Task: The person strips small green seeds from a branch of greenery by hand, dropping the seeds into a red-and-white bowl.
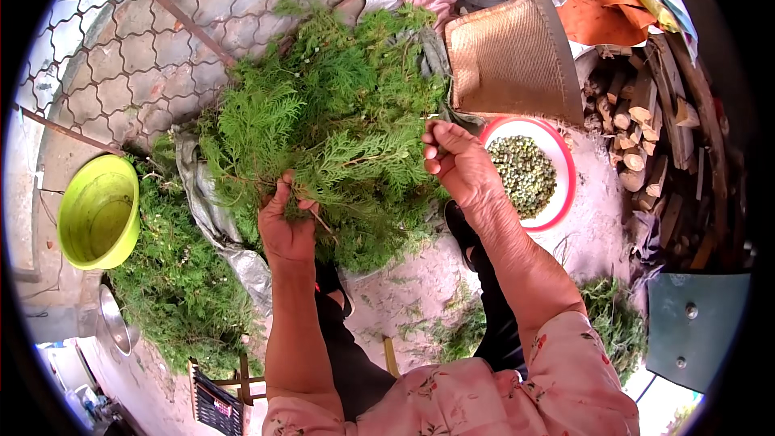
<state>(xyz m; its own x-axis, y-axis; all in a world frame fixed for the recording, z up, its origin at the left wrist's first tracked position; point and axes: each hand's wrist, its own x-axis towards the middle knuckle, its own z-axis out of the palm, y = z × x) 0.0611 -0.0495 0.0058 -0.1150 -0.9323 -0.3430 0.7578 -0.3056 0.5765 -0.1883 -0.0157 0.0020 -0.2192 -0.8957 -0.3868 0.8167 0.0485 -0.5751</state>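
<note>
My left hand point(287, 224) grips the thin brown stems of a leafy conifer sprig point(363, 160), which looks like arborvitae. Its flat green fronds spread to the right, over a large heap of similar cut branches point(339, 85). My right hand point(457, 160) hovers at the heap's right side with fingers curled in towards the thumb. Whether something tiny lies inside those fingers is hidden. Just beyond that wrist stands a white basin with a red rim point(569, 178), holding many small greenish cones or seeds point(524, 172). My right forearm passes close to the basin's left edge.
Grey plastic sheeting point(209, 188) borders the heap. More branches point(181, 278) lie at left, beside a lime-green tub point(100, 212) and a metal bowl point(115, 321). A woven basket-like scoop point(511, 57) and stacked firewood point(642, 115) stand at right. Wire mesh point(151, 54) is behind.
</note>
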